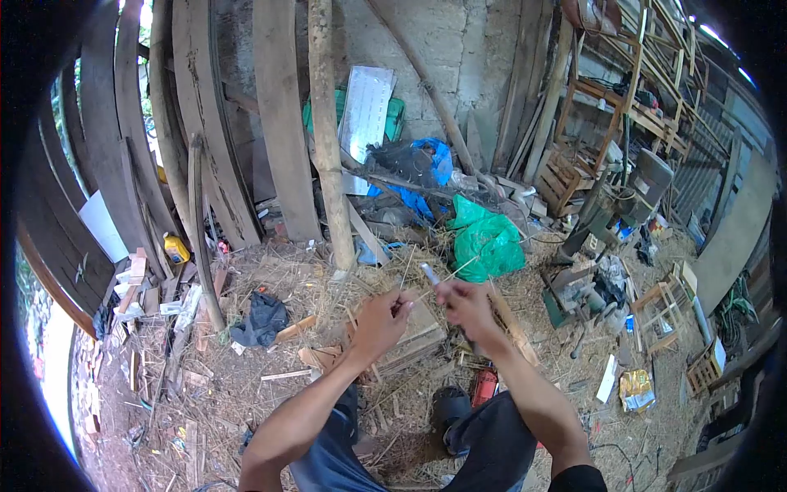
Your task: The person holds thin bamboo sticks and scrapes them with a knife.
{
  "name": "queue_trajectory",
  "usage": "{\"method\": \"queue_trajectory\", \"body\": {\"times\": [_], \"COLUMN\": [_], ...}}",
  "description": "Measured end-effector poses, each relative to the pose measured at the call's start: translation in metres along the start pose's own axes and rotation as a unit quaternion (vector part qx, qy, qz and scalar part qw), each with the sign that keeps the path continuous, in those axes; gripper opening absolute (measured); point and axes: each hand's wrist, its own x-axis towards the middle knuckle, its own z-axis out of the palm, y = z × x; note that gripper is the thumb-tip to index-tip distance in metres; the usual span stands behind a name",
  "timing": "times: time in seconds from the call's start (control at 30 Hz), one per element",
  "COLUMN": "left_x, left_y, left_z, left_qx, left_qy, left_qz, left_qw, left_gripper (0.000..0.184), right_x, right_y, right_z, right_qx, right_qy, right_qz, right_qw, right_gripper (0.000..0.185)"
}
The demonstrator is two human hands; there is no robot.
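Note:
My left hand [384, 320] is closed, with thumb and fingertips pinching a thin pale stick [408, 271]. Close beside it, my right hand [469, 308] is closed around a short tool with a pale, flat, blade-like end [429, 273]; its exact kind is hard to make out. Another thin pale strip slants across near the right fingertips. Both hands are raised in front of me above a wooden block [410, 340] on the ground. A red object [484, 385] lies beneath my right forearm, near my dark shoe [450, 407].
Shavings and wood scraps cover the ground. A green plastic bag [489, 242] lies ahead, a black bag [260, 320] to the left. A wooden post [328, 139] stands in front. At right are a machine on a stand [611, 209] and a yellow packet [636, 389].

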Motion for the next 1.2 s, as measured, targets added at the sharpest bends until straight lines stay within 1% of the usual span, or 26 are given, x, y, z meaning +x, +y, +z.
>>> {"method": "queue_trajectory", "body": {"times": [0.03,0.07,0.13,0.17,0.2,0.27,0.3,0.4,0.43,0.47,0.5,0.53,0.57,0.63,0.77,0.83,0.87,0.9,0.93,0.97,1.0,1.07,1.1,1.13,1.17,1.2], "left_x": [-0.001,0.002,0.002,0.002,0.004,0.005,0.006,0.007,0.007,0.008,0.008,0.009,0.01,0.012,0.012,0.012,0.011,0.01,0.009,0.008,0.007,0.008,0.007,0.006,0.007,0.01], "left_y": [-0.003,-0.005,-0.016,-0.02,-0.021,-0.022,-0.024,-0.025,-0.02,-0.017,-0.018,-0.019,-0.019,-0.016,-0.011,-0.012,-0.013,-0.013,-0.012,-0.012,-0.014,-0.019,-0.012,-0.001,0.006,0.007], "left_z": [-0.001,-0.003,-0.007,-0.011,-0.014,-0.016,-0.015,-0.013,-0.015,-0.015,-0.016,-0.016,-0.015,-0.015,-0.015,-0.015,-0.014,-0.013,-0.012,-0.011,-0.008,-0.001,-0.003,-0.008,-0.012,-0.012], "left_qx": [0.004,0.009,0.0,-0.011,-0.011,-0.056,-0.057,-0.068,-0.057,-0.045,-0.045,-0.027,-0.009,-0.015,-0.017,-0.006,0.005,0.005,-0.006,-0.018,-0.017,-0.153,-0.151,-0.228,-0.304,-0.302], "left_qy": [0.001,0.005,0.007,0.012,0.014,0.023,0.026,0.03,0.032,0.035,0.034,0.032,0.031,0.024,-0.001,-0.022,-0.038,-0.039,-0.056,-0.071,-0.07,-0.09,-0.086,-0.106,-0.125,-0.121], "left_qz": [0.007,0.018,0.009,0.001,0.004,0.005,0.008,-0.007,-0.012,-0.019,-0.018,-0.007,0.006,-0.003,-0.018,-0.002,0.01,0.01,0.017,0.024,0.022,-0.004,-0.004,-0.064,-0.121,-0.123], "left_qw": [1.0,1.0,1.0,1.0,1.0,0.998,0.998,0.997,0.998,0.998,0.998,0.999,0.999,1.0,1.0,1.0,0.999,0.999,0.998,0.997,0.997,0.984,0.985,0.966,0.936,0.938], "left_gripper": [0.016,0.016,0.016,0.016,0.016,0.015,0.015,0.015,0.015,0.015,0.015,0.015,0.015,0.014,0.016,0.016,0.015,0.015,0.015,0.016,0.016,0.015,0.015,0.015,0.016,0.016], "right_x": [-0.004,0.005,0.027,0.033,0.031,0.019,0.013,0.007,0.005,0.01,0.016,0.018,0.018,0.008,0.014,0.025,0.025,0.02,0.018,0.018,0.018,0.017,0.012,0.008,0.005,0.004], "right_y": [0.002,-0.001,-0.001,-0.002,-0.004,-0.007,-0.009,-0.01,-0.013,-0.008,-0.005,-0.001,0.002,-0.014,-0.015,-0.011,-0.008,-0.017,-0.022,-0.021,-0.019,-0.016,-0.016,-0.015,-0.014,-0.017], "right_z": [0.008,0.001,-0.029,-0.046,-0.054,-0.063,-0.057,-0.042,-0.036,-0.035,-0.031,-0.03,-0.031,-0.017,-0.004,0.0,-0.002,0.002,0.005,0.006,0.007,0.013,0.018,0.024,0.033,0.034], "right_qx": [0.033,0.033,0.029,0.086,0.087,0.106,0.1,0.105,0.075,0.076,-0.047,-0.169,-0.17,-0.15,-0.144,-0.106,-0.106,-0.089,-0.072,-0.071,-0.053,-0.034,-0.063,-0.092,-0.119,-0.117], "right_qy": [-0.064,-0.065,0.123,0.132,0.131,0.121,0.098,0.085,0.106,0.107,0.155,0.199,0.199,0.193,0.205,0.219,0.222,0.213,0.203,0.201,0.185,0.163,0.129,0.095,0.095,0.09], "right_qz": [0.002,-0.001,-0.026,-0.042,-0.046,-0.009,-0.024,-0.025,-0.042,-0.043,-0.156,-0.263,-0.263,-0.199,-0.201,-0.298,-0.298,-0.277,-0.255,-0.255,-0.238,-0.221,-0.217,-0.213,-0.229,-0.229], "right_qw": [0.997,0.997,0.992,0.987,0.987,0.987,0.99,0.991,0.991,0.99,0.974,0.929,0.928,0.949,0.947,0.923,0.922,0.933,0.943,0.943,0.952,0.961,0.965,0.968,0.962,0.962], "right_gripper": [0.015,0.015,0.017,0.02,0.02,0.023,0.025,0.027,0.03,0.03,0.031,0.032,0.032,0.035,0.032,0.028,0.028,0.026,0.024,0.024,0.022,0.021,0.021,0.02,0.018,0.018]}}
